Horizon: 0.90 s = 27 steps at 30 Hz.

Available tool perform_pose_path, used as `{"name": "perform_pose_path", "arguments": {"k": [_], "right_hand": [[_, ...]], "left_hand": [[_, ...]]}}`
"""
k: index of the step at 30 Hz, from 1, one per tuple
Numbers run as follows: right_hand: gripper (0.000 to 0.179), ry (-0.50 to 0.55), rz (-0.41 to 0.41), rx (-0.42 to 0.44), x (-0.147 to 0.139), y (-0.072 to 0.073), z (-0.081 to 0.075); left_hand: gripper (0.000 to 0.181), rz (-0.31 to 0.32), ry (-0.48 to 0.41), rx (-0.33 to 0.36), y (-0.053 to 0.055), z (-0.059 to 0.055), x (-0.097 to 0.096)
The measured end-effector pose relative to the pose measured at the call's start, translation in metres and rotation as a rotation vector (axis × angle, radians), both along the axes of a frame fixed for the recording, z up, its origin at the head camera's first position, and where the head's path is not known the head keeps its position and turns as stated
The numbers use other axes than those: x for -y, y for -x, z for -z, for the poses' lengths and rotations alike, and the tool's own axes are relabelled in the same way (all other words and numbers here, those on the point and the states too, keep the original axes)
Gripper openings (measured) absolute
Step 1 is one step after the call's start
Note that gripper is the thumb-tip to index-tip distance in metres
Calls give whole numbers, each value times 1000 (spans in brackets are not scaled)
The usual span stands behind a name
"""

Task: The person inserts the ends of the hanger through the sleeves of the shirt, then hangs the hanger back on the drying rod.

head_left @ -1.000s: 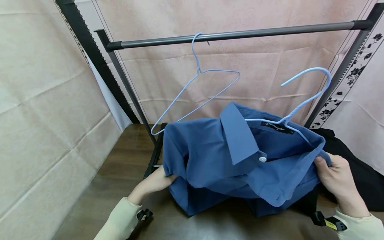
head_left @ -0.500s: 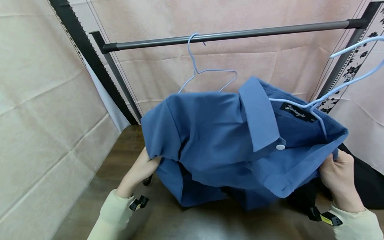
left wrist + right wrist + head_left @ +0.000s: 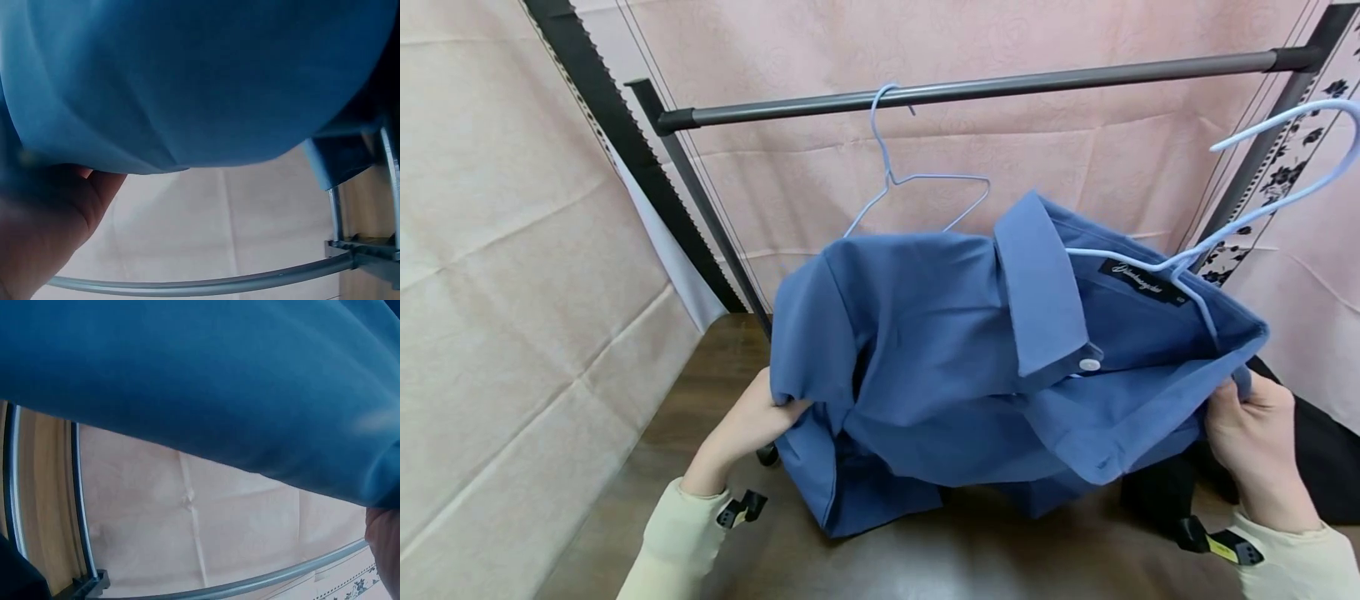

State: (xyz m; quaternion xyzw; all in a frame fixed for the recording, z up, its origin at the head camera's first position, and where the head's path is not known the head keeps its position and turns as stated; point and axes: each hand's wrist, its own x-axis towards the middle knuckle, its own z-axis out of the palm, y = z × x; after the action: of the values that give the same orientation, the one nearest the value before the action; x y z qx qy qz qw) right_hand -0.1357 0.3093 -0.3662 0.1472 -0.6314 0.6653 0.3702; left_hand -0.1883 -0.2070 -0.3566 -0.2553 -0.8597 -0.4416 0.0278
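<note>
A blue button-up shirt (image 3: 932,333) spans the middle of the head view, its collar and a white button (image 3: 1089,365) facing up. Inside its neck sits a light blue hanger (image 3: 1251,218), whose hook sticks out to the upper right. My left hand (image 3: 752,429) holds the shirt at the sleeve's hem, with its fingertips hidden by cloth. At the opposite side my right hand (image 3: 1255,446) grips the shirt by its front edge near the collar. Blue cloth covers most of both wrist views; part of the left hand (image 3: 53,219) shows below it.
Behind the shirt runs a dark metal rail (image 3: 970,87) with another blue hanger (image 3: 886,167) hooked on it. Black fabric (image 3: 1326,462) lies at the right on the brown tabletop (image 3: 647,500). Pale cloth (image 3: 512,292) stands as a wall around the left and back.
The shirt has risen and been spread wider, now covering the lower part of the hanging hanger. Its own hanger has shifted right. My left hand has moved up and left; the right keeps its grip.
</note>
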Motion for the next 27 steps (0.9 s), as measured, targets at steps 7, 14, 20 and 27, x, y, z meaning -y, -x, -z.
{"name": "perform_pose_path", "arguments": {"k": [7,14,20,27], "right_hand": [[48,-107,142,-16,-7,-3,-1],[48,-170,325,82,-9,-6,-8],[48,-129,414,127,-10,-6,-13],[21,-82,424,87,-15,-4,-18]], "left_hand": [[31,12,27,-7,6,13,-7],[89,34,10,87,11,22,-14],[115,180,4,235,14,37,-11],[129,326,21,250,18,64,-20]]}}
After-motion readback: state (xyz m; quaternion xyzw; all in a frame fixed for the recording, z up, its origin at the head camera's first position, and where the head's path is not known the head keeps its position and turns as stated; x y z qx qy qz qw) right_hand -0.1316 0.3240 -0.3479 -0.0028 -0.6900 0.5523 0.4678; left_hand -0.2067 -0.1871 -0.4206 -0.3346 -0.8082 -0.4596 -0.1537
